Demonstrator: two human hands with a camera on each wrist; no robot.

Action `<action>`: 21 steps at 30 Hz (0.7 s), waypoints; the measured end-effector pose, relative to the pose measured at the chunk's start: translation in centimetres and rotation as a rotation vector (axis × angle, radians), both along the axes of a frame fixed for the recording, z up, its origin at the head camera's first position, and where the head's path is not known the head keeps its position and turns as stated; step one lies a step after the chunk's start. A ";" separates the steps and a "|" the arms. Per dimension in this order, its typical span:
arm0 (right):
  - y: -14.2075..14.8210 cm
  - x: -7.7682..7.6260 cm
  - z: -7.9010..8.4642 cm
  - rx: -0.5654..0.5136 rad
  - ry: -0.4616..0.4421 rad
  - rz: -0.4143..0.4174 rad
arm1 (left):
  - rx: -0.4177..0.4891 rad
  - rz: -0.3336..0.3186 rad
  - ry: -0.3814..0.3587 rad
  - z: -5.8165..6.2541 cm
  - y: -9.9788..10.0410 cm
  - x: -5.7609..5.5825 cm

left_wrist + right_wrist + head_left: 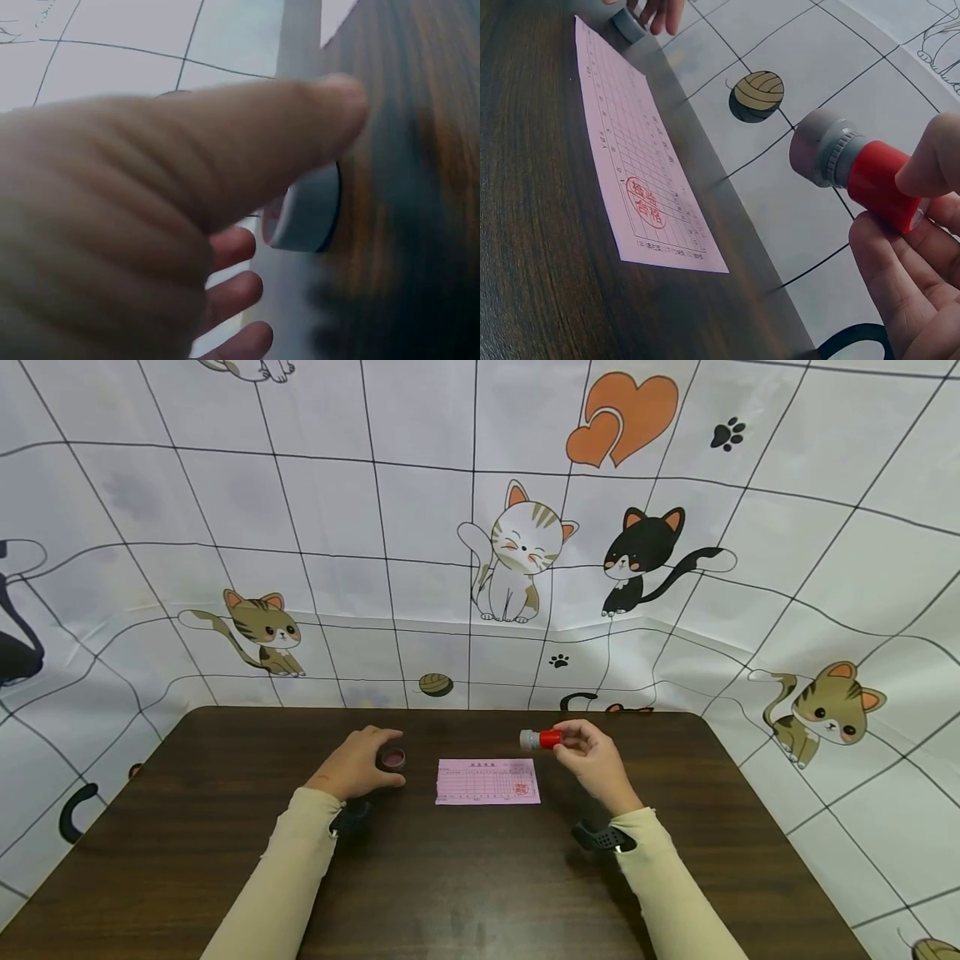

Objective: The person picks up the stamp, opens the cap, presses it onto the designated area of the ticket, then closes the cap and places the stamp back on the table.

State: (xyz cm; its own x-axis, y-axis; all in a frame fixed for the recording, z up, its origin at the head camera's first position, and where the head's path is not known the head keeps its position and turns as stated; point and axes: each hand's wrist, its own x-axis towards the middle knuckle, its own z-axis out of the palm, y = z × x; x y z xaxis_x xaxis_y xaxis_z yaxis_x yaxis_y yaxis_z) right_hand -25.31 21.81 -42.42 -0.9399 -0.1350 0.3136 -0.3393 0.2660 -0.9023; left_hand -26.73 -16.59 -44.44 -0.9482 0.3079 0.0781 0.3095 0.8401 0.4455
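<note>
My right hand (592, 756) pinches a stamp (551, 740) with a red handle and a grey, round end. In the right wrist view the stamp (855, 169) is held sideways above the table, its grey end pointing away from the fingers. Left of centre, my left hand (363, 766) curves its thumb and fingers around a small round grey container (393, 759) that is dark red inside. The container stands on the table, and the thumb partly covers it in the left wrist view; whether the hand touches it I cannot tell. Between the hands lies a pink printed form (487, 782) with a red round imprint at its right.
The dark brown wooden table (480, 885) reaches back to a white cloth (420, 593) with a grid and cartoon cats, which hangs behind it and at both sides. Dark bands (603, 837) are on both wrists.
</note>
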 end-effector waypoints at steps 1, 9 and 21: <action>-0.1 0.3 0.3 0.004 -0.002 0.004 | -0.006 0.011 -0.005 -0.1 -0.1 0.0; -0.6 0.8 0.8 0.044 -0.031 0.002 | -0.012 0.074 -0.002 -0.7 -0.3 -0.2; 0.2 -1.1 -2.3 0.041 -0.028 -0.027 | -0.011 0.075 0.025 -0.9 -0.1 -0.1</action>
